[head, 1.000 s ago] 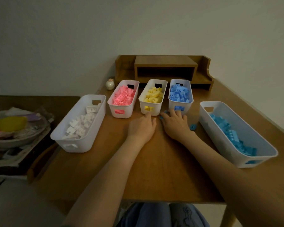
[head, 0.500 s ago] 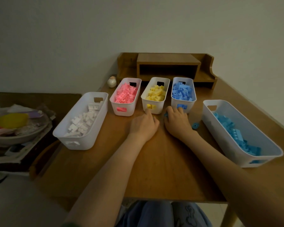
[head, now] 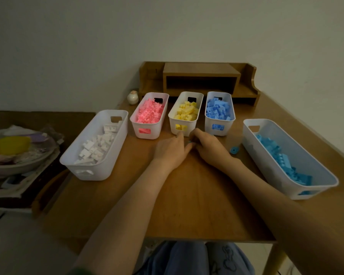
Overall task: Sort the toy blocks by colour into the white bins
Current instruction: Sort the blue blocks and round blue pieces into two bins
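Brown table (head: 197, 205) sitting by plain wall (head: 167, 36); five bins (head: 149, 133) holding sorted blocks (head: 148, 114); left hand (head: 171, 149) and right hand (head: 209, 145) curling together, pinching small blue piece (head: 189, 143); blue ring (head: 234, 150) lying loose

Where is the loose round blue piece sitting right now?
In the head view, the round blue piece lies on the bare table, right of the right hand and just left of the near-left corner region of the large light-blue bin.
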Demonstrator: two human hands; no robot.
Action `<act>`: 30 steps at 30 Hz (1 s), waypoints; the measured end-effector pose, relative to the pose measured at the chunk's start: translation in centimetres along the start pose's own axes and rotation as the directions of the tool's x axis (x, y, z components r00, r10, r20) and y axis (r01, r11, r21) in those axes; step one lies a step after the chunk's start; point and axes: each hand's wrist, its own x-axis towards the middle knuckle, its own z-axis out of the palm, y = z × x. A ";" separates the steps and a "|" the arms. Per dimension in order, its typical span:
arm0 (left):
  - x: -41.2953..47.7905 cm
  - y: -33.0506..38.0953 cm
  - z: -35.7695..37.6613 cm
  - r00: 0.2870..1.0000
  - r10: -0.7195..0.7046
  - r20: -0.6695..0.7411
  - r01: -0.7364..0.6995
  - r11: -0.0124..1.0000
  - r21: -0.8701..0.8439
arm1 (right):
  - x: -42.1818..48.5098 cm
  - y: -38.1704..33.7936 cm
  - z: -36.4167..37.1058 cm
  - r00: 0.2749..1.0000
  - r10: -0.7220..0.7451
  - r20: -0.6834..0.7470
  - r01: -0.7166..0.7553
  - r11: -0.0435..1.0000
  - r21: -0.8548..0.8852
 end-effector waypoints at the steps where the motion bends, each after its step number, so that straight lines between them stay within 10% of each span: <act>1: 0.0 0.0 -0.1 1.000 0.010 0.014 -0.009 1.000 -0.015 | -0.1 0.0 0.0 1.000 -0.023 0.008 0.023 0.999 0.024; 6: -0.3 -0.1 -0.3 0.997 0.073 0.019 -0.073 0.997 0.002 | -0.7 -0.5 -0.5 1.000 -0.013 0.003 0.012 0.995 0.094; 13: -0.4 0.0 0.0 1.000 0.006 -0.028 -0.007 1.000 -0.023 | -0.5 0.3 0.4 0.929 0.251 -0.274 -0.332 0.890 -0.313; 30: -0.3 -0.2 0.2 0.995 0.001 -0.098 -0.010 0.996 -0.090 | -2.0 -0.1 -0.5 0.936 0.252 -0.244 -0.335 0.849 -0.409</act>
